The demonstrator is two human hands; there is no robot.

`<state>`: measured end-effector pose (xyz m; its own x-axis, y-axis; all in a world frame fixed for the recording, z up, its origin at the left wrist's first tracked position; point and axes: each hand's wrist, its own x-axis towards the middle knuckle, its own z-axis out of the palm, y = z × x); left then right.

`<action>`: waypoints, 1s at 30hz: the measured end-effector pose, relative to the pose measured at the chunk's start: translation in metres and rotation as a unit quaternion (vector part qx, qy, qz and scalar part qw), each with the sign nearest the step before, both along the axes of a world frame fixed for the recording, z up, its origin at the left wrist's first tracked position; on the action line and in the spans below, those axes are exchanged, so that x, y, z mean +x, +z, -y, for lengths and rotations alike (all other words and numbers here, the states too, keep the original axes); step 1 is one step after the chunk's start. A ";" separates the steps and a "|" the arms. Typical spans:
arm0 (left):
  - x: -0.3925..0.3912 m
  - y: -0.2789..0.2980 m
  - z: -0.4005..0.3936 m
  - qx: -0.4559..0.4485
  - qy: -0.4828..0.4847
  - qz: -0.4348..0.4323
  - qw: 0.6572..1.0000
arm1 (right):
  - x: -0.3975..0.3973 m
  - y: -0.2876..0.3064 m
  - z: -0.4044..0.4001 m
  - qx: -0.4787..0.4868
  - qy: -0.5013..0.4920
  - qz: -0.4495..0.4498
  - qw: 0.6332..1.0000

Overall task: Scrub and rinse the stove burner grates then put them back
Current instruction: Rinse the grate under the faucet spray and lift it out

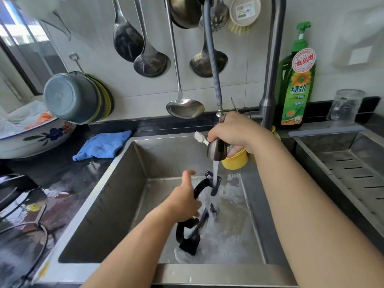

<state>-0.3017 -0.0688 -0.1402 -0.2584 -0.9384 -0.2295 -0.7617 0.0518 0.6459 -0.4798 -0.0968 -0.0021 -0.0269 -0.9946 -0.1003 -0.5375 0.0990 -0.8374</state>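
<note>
A black burner grate (188,230) stands tilted on edge in the steel sink (99,204), over soapy water. My left hand (186,197) grips its curved ring near the top. My right hand (232,130) holds the pull-out sprayer head (217,149) above it, together with a white toothbrush (200,137). A stream of water falls from the sprayer onto the grate's upper prong (214,181).
A yellow cup (235,162) hangs at the sink's back wall. A blue cloth (104,145) lies on the wet black counter at left, near a floral bowl (37,140). A green detergent bottle (297,80) stands by the tap. Ladles hang on the wall. A drain tray (353,169) sits right.
</note>
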 end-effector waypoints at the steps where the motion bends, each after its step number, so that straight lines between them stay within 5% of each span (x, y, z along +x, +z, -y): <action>1: 0.003 0.001 0.000 0.044 0.019 -0.037 0.998 | 0.000 0.000 0.000 0.000 0.002 0.001 1.000; 19: 0.013 0.017 0.008 0.006 0.027 -0.036 0.999 | 0.009 -0.008 0.006 -0.038 -0.029 -0.017 0.999; 26: 0.017 0.007 0.031 0.033 0.164 -0.084 0.982 | 0.005 -0.005 0.006 -0.014 -0.025 -0.008 1.000; 30: 0.033 0.016 0.027 -0.030 0.249 -0.086 0.964 | 0.003 -0.007 0.006 -0.005 -0.007 0.049 0.999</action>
<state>-0.2689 -0.0958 -0.1245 0.1979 -0.9662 -0.1653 -0.5835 -0.2517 0.7721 -0.4764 -0.1028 -0.0088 -0.0314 -0.9951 -0.0932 -0.4515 0.0974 -0.8870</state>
